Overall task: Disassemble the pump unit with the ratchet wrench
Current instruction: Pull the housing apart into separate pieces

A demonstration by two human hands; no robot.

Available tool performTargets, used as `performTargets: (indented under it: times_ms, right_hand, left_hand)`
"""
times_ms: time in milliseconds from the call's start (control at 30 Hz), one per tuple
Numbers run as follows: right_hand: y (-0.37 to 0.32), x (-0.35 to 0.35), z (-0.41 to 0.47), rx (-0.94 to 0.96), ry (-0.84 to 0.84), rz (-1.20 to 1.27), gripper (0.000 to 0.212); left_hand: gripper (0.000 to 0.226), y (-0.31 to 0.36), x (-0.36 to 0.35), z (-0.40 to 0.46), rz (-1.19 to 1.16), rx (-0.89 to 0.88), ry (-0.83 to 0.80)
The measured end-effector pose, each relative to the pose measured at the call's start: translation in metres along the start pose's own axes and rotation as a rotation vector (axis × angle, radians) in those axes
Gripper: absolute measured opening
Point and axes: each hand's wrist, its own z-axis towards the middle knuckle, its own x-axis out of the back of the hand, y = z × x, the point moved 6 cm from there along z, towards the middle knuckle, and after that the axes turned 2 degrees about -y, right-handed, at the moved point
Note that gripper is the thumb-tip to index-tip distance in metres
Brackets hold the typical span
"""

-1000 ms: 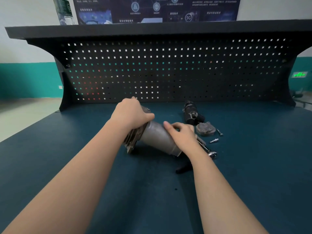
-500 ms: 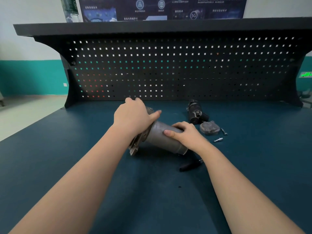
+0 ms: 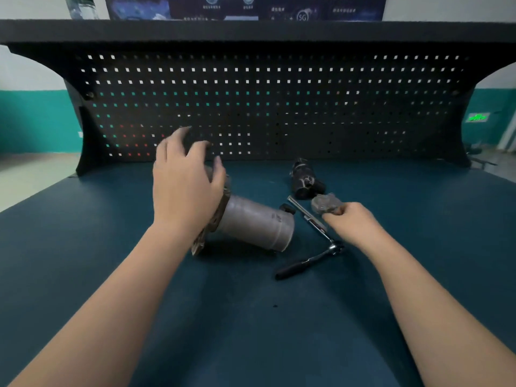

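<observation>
The grey cylindrical pump housing (image 3: 255, 222) lies on its side on the blue bench top, its flanged end to the left. My left hand (image 3: 185, 188) hovers over that flange with fingers spread and lifted, holding nothing. My right hand (image 3: 350, 219) pinches a small round grey cover plate (image 3: 325, 203) just right of the housing. The ratchet wrench (image 3: 310, 256) lies on the bench in front of the housing, its black handle toward me and its long extension bar (image 3: 307, 217) pointing away.
A dark motor-like part (image 3: 304, 178) lies behind the cover plate near the pegboard (image 3: 279, 107). The pegboard back wall and its overhanging shelf close off the far side. Blue bench surface (image 3: 251, 317) stretches toward me between my forearms.
My left hand let go of the flange and opened above it. My right hand left the housing, moved right and took the round cover plate. The wrench is now uncovered.
</observation>
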Motion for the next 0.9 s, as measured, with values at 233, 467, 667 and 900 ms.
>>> performTargets:
  times_ms: [233,467,667,900]
  right_hand:
    - [0.018,-0.018,-0.02,-0.3,-0.232,-0.259,0.048]
    - [0.016,-0.028,-0.027,-0.272,-0.198,-0.066,0.024]
    - [0.013,-0.015,-0.028,-0.275,0.0,0.04,0.034]
    - [-0.009,-0.007,-0.033,-0.194,0.171,1.331,0.036]
  left_hand:
    - [0.018,0.116,-0.078,-0.083,-0.062,-0.562,-0.501]
    - [0.016,0.117,-0.122,-0.121,0.261,-0.675,-0.67]
    - [0.026,0.123,-0.115,-0.114,0.196,-0.659,-0.496]
    - [0.015,0.141,-0.105,-0.085,0.0,-0.46,-0.285]
